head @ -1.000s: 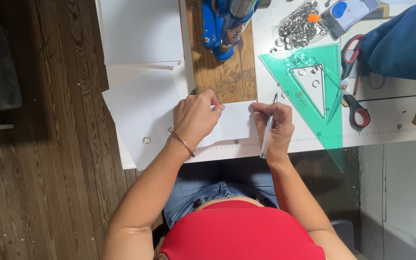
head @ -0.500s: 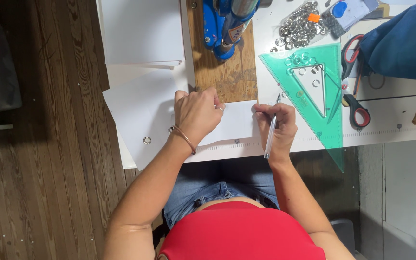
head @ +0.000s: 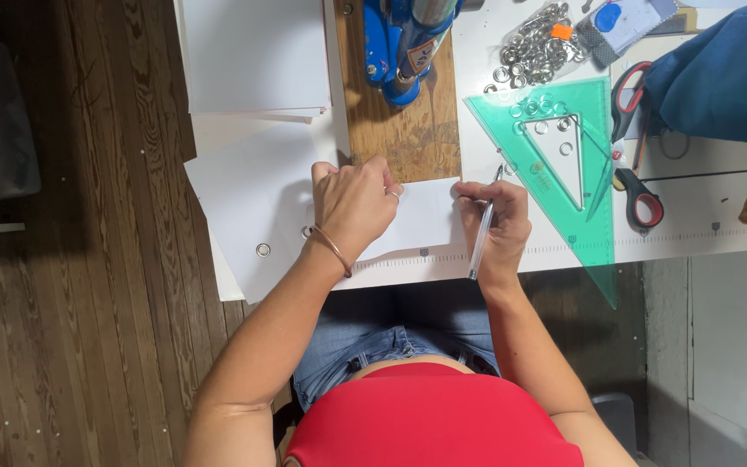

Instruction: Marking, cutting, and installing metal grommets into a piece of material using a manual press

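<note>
Our fingers (head: 477,192) on the right hand (head: 493,227) are curled around a clear ballpoint pen (head: 482,232), tip angled toward one o'clock so it meets the far right corner of the white sheet (head: 257,203), while the left hand (head: 354,203) lies palm-down with its fingers bent and pressed flat on that same sheet, grasping nothing, there, we judge, to pin the paper so it cannot slide under the pen. The sheet lies at the near edge of the white worktable (head: 702,220), running from the pen out toward nine o'clock, where it overhangs the table's left side; a metal eyelet (head: 263,250) is already set near its near-left corner. A thin bangle (head: 332,248) circles our left wrist. At twelve o'clock from the hands a wooden board (head: 408,143) carries a blue hand press (head: 398,47), kept within reach. At two o'clock lies a green transparent set square (head: 555,169), partly off the table edge, with loose eyelets (head: 538,45) heaped beyond it. At three o'clock rest red-handled scissors (head: 633,147); a stack of white sheets (head: 257,56) waits at eleven o'clock.
</note>
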